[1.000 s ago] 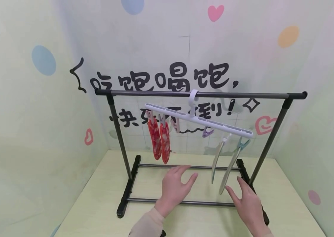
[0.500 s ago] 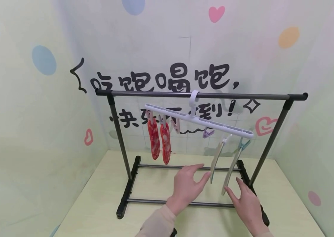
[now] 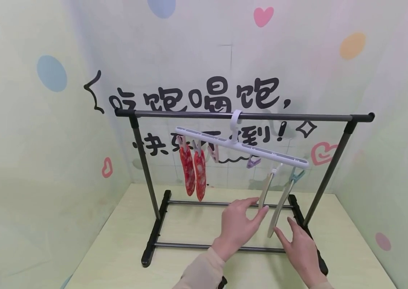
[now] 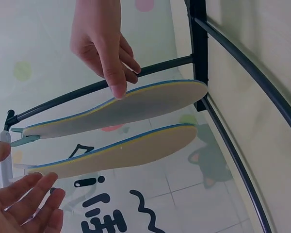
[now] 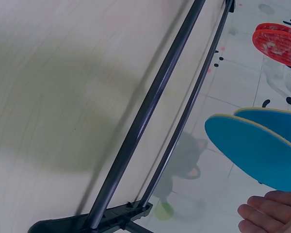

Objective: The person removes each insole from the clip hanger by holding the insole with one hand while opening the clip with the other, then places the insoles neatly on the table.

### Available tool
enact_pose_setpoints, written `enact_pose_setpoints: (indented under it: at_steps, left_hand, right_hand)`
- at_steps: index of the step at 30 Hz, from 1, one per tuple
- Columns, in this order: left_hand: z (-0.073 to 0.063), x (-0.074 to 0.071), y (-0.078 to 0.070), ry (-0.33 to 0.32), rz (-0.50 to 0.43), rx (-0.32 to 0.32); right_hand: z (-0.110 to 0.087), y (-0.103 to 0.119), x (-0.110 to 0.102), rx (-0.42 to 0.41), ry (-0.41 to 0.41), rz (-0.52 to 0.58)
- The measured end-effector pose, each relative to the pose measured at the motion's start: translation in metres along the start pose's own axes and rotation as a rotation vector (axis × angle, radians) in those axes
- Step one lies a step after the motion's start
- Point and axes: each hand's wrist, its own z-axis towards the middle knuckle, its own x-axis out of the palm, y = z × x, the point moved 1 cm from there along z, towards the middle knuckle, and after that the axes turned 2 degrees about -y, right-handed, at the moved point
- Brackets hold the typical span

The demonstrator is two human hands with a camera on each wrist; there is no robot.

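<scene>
Two shoe insoles hang from clips under a tilted lavender hanger (image 3: 262,152). My left hand (image 3: 240,224) is at the lower part of the left insole (image 3: 266,188), its thumb and fingers spread around it. In the head view the fingers hide its bottom end. My right hand (image 3: 301,249) is beside the right insole (image 3: 281,206), thumb tip right at its edge, other fingers apart from it. The left wrist view shows the insoles' beige faces with my right thumb (image 4: 118,90) overlapping one edge. Their blue faces (image 5: 257,145) appear in the right wrist view.
The hanger hooks over the top rail (image 3: 298,117) of a black rack standing on a pale table (image 3: 117,241). Two red mottled, elongated pieces (image 3: 200,176) hang from its left end. An unused pink clip (image 3: 214,153) and a purple clip (image 3: 253,161) hang between.
My left hand has moved right, from below the red pieces to the left insole. My right hand stays nearly in place beside the right insole, which has swung slightly.
</scene>
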Motion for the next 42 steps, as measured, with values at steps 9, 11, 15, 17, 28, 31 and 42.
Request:
enact_pose_setpoints:
  at_steps: [9,11,15,17,28,31,42]
  left_hand:
    - [0.014,0.001,-0.015,0.009,-0.001,0.035]
    - [0.015,0.002,-0.018,0.02,0.014,0.032]
    - [0.018,0.005,-0.022,0.037,0.015,0.018]
    - [0.02,0.007,-0.024,0.04,0.01,0.012]
    - [0.035,0.011,-0.034,0.004,0.024,0.064]
    - [0.04,0.012,-0.037,-0.009,0.027,0.078]
    - [0.06,0.015,-0.04,0.002,0.048,0.124]
  right_hand:
    - [0.005,-0.003,0.004,-0.042,-0.044,0.002]
    - [0.006,-0.004,0.006,-0.046,-0.044,0.0]
    - [0.005,-0.005,0.008,-0.042,-0.026,-0.011]
    - [0.005,-0.006,0.009,-0.04,-0.019,-0.019]
    - [0.004,-0.006,0.01,-0.016,0.016,-0.023]
    - [0.004,-0.006,0.011,-0.015,0.014,-0.019]
    - [0.005,-0.006,0.012,-0.033,-0.005,-0.023]
